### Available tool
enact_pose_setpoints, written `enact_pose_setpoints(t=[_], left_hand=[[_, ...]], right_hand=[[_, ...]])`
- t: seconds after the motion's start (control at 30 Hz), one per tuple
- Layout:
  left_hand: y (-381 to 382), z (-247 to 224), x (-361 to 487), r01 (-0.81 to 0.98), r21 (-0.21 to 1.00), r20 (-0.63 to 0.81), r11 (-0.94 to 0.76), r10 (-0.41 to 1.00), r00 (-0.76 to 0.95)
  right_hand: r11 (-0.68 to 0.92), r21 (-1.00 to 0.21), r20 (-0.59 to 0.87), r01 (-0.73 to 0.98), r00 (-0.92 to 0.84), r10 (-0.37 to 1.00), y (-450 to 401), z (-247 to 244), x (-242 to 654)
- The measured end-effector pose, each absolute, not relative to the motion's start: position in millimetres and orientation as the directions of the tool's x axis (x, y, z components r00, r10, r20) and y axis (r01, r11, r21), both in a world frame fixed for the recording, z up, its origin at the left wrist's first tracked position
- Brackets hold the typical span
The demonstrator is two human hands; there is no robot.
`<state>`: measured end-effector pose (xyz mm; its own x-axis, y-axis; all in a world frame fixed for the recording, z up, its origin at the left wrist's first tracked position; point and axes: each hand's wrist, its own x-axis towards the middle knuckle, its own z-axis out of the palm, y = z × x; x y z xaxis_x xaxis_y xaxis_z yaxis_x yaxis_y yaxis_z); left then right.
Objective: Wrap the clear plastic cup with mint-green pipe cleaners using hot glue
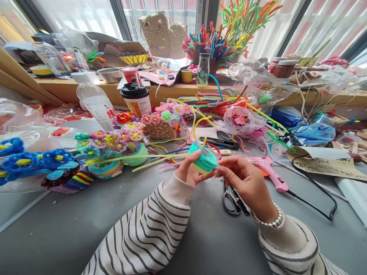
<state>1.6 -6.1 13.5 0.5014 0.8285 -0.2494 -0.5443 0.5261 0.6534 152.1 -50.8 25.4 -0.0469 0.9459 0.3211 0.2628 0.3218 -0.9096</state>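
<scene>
My left hand (187, 170) is wrapped around a small cup (205, 156) covered in teal and pale yellow pipe cleaner, tilted, with a barcode label on it. At the cup's right side, the fingertips of my right hand (246, 181) pinch what looks like the end of the teal pipe cleaner; the tip itself is mostly covered. Black-handled scissors (231, 202) lie under my right hand. Just beyond it is a pink glue gun (271, 172). A long pale yellow pipe cleaner (149, 157) stretches leftward from near my left hand.
Flower-topped pipe-cleaner pots (106, 164) stand at left, beside a water bottle (96, 101) and a lidded paper cup (136, 100). A black utility knife (219, 143) and heaped loose pipe cleaners (197, 100) lie behind my hands. The glue gun's black cord (312, 212) loops right.
</scene>
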Motion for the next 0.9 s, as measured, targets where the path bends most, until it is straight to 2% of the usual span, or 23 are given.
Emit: enact_pose_setpoints(t=[0.07, 0.13, 0.3, 0.4, 0.5, 0.67, 0.9], left_hand=[[-1, 17, 2, -0.588, 0.634, -0.19, 0.501, 0.839, 0.51], [6, 21, 2, -0.614, 0.618, -0.151, 0.491, 0.841, 0.52], [31, 27, 3, -0.627, 0.561, -0.076, 0.541, 0.787, 0.612], [45, 26, 7, -0.569, 0.543, -0.069, 0.617, 0.709, 0.702], [50, 24, 10, -0.52, 0.556, -0.108, 0.649, 0.676, 0.729], [50, 18, 12, -0.488, 0.569, -0.171, 0.662, 0.675, 0.717], [59, 7, 14, -0.253, 0.563, -0.305, 0.786, 0.483, 0.821]], right_hand=[[0.268, -0.947, 0.265, 0.177, -0.041, 0.963, -41, 32, 151], [0.26, -0.95, 0.251, 0.17, -0.075, 0.965, -30, 42, 151], [0.264, -0.907, 0.209, 0.327, -0.195, 0.958, -5, 68, 158], [0.218, -0.872, 0.157, 0.437, -0.171, 0.973, 4, 75, 164], [0.211, -0.816, 0.142, 0.539, -0.166, 0.976, 7, 76, 168], [0.248, -0.758, 0.106, 0.603, -0.261, 0.96, 11, 71, 172], [0.329, -0.699, 0.15, 0.635, -0.32, 0.936, 17, 67, 178]])
